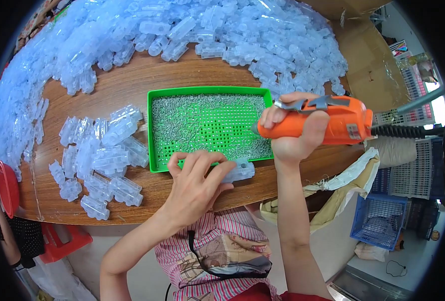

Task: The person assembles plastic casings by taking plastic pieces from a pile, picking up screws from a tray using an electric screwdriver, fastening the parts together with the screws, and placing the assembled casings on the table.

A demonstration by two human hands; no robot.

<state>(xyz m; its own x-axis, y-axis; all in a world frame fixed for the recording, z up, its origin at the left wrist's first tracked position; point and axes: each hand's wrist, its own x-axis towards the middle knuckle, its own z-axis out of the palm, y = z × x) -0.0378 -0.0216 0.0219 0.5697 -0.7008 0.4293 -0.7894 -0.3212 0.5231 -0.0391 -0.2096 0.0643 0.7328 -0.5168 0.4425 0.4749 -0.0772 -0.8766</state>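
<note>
My right hand (297,133) is wrapped around an orange electric screwdriver (340,118), held sideways with its tip to the left above the right end of a green tray (210,91). Small silvery screws (175,118) lie in the perforated tray. My left hand (195,180) is at the tray's near rim, its fingers curled over the edge. Between its index finger and thumb sits a translucent plastic housing (241,170); the contact is partly hidden. Left of the tray lies a loose group of similar housings (107,158).
A large heap of translucent housings (207,25) curves along the table's far and left sides. A red bowl (8,188) is at the left edge, near another person's arm (4,226). Cardboard (370,70), a cloth sack (343,185) and a blue crate (380,220) stand right.
</note>
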